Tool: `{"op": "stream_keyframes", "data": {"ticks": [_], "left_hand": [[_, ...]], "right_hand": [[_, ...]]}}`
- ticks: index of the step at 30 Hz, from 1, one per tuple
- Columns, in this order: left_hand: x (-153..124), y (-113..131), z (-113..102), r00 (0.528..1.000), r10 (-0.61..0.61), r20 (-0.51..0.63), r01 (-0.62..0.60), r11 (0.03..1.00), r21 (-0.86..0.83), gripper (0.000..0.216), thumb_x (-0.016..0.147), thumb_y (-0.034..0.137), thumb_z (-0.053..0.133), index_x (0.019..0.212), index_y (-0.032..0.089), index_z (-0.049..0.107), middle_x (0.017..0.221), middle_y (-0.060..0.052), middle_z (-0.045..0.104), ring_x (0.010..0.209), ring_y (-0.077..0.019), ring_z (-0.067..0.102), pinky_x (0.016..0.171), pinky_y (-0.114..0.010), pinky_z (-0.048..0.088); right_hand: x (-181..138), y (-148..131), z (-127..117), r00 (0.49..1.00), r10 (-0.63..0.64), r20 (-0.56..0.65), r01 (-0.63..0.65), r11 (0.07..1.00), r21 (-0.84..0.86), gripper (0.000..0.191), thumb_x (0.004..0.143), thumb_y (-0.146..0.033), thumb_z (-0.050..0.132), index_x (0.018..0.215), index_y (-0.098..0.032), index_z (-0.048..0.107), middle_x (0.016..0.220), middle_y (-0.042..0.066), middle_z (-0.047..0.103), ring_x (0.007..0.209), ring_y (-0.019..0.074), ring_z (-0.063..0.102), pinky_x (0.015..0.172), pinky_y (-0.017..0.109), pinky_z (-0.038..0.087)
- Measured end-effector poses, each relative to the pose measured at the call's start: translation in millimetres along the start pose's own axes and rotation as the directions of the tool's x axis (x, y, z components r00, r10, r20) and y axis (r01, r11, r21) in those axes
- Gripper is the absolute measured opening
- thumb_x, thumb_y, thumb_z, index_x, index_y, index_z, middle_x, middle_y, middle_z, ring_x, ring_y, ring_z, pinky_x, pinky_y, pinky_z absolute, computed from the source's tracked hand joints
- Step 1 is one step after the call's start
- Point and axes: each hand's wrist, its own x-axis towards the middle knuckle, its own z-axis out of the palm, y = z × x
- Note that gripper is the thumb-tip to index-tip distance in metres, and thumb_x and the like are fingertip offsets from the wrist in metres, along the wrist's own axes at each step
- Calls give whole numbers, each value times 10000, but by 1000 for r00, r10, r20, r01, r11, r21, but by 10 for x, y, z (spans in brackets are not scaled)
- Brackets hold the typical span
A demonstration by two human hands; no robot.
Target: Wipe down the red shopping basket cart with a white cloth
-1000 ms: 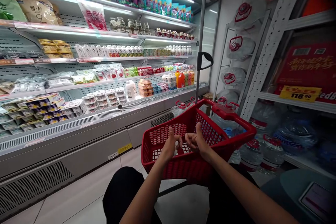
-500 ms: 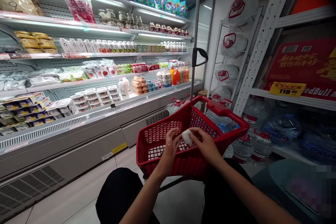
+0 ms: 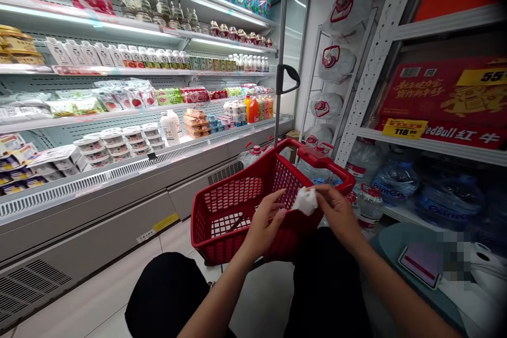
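One white wad (image 3: 305,201) pinched by right fingers (image 3: 328,192), left fingers (image 3: 278,219) parted, one red basket cart (image 3: 222,253)

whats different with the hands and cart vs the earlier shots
The right hand has moved rightward, away from the left hand, and now plainly holds a white wad. The left has uncurled. The red cart looks unmoved.

White wad (image 3: 306,200), one: was pinched in right hand (image 3: 339,212); left hand (image 3: 262,226) lay alongside; red basket (image 3: 219,252) stood beyond; stocked cooler (image 3: 119,224), left.
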Motion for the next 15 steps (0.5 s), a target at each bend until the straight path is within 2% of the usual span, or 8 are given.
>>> {"op": "stream_keyframes", "data": {"ticks": [2,5,8,9,11,13,15], "left_hand": [[96,59,170,1000,0,-13,-1,999,-45,419,998,335,597,1411,273,570,1405,-98,623,1158,-235,656,968,-368,558],[166,71,262,992,-31,-122,26,999,-38,251,967,351,636,1183,223,634,1057,-53,710,928,-189,670,807,-291,552],[161,33,203,981,-61,-182,64,998,15,212,951,401,656,1030,214,595,893,-8,654,792,-148,616,711,-246,505],[153,22,171,980,-64,-190,73,996,41,228,950,424,656,1009,215,584,886,-5,640,782,-144,601,703,-241,493],[143,14,109,970,-61,-235,86,992,96,274,963,484,631,972,217,568,880,-3,614,778,-141,574,700,-240,477],[146,29,54,948,-44,-315,85,989,118,319,989,535,575,934,222,547,868,0,586,774,-141,548,703,-243,464],[159,63,5,929,-31,-368,72,992,100,353,1020,554,505,889,227,521,824,12,552,744,-139,517,687,-244,445]], "right_hand": [[-99,-4,176,997,43,60,-46,998,48,370,879,-616,702,1028,-279,733,1111,56,752,1021,260,680,919,386,530],[-171,-17,277,992,106,65,-114,983,141,452,908,-648,653,1182,-294,711,1174,51,714,1047,243,660,891,353,530],[-179,1,231,978,164,129,-186,965,185,561,856,-619,743,1310,-302,647,1000,16,678,900,198,644,806,315,528],[-176,21,207,969,179,169,-207,964,169,564,816,-597,797,1269,-288,663,902,-4,650,830,184,625,778,306,524],[-172,80,169,953,205,221,-236,964,124,470,758,-576,857,1065,-251,712,777,-24,595,749,167,582,751,302,519],[-172,139,151,951,225,211,-254,960,120,418,762,-604,842,876,-232,690,778,-10,597,751,168,570,757,313,534],[-182,163,154,957,242,158,-267,950,164,428,781,-631,814,832,-234,664,815,2,607,788,178,582,785,334,559]]}}
